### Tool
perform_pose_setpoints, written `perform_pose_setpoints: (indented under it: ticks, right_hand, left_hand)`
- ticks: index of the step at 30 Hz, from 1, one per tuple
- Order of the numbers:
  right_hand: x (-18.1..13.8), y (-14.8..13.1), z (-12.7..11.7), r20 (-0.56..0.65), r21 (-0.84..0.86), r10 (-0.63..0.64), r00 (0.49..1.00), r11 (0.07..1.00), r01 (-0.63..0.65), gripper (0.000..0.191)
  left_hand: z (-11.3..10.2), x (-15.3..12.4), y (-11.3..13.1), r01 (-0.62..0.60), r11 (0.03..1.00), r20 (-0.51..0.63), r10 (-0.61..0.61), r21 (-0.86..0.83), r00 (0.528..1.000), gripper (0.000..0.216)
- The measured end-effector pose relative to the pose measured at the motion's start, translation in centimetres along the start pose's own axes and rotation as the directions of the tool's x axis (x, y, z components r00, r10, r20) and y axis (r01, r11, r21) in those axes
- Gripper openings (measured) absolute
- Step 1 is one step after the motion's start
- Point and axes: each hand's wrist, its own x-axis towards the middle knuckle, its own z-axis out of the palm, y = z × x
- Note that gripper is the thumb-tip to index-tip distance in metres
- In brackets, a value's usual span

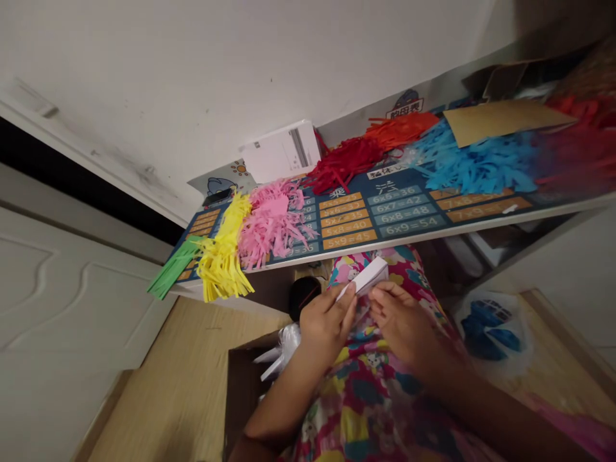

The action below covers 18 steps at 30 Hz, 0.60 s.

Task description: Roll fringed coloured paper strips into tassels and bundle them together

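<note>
A narrow, white, folded paper piece is held over my lap, tilted up to the right. My left hand grips its near left end, the thumb and fingers closed around it. At its lower right edge is my right hand, fingers bent and pinched together against the paper. What lies under the fingertips is partly hidden. Just beyond both hands runs the desk's front edge, with pink paper fringe and yellow paper fringe on the desk to the left.
On the desk also lie green strips, red fringe, orange fringe, blue fringe and brown card. A white pack leans on the wall. Below are an open box and a plastic bag.
</note>
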Motion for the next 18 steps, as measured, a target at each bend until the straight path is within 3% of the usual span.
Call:
perform_pose_setpoints:
  ticks: [11, 18]
  right_hand:
    - [-0.1, -0.1, 1.0, -0.090, 0.061, -0.025, 0.996, 0.998, 0.030, 0.033]
    - [-0.2, -0.5, 1.3, -0.111, -0.022, -0.066, 0.992, 0.998, 0.063, 0.030]
  left_hand:
    - [0.3, -0.2, 0.7, 0.017, 1.000, 0.058, -0.018, 0.018, 0.998, 0.031]
    - [0.3, -0.3, 0.8, 0.016, 0.999, 0.097, -0.019, 0.031, 0.995, 0.032]
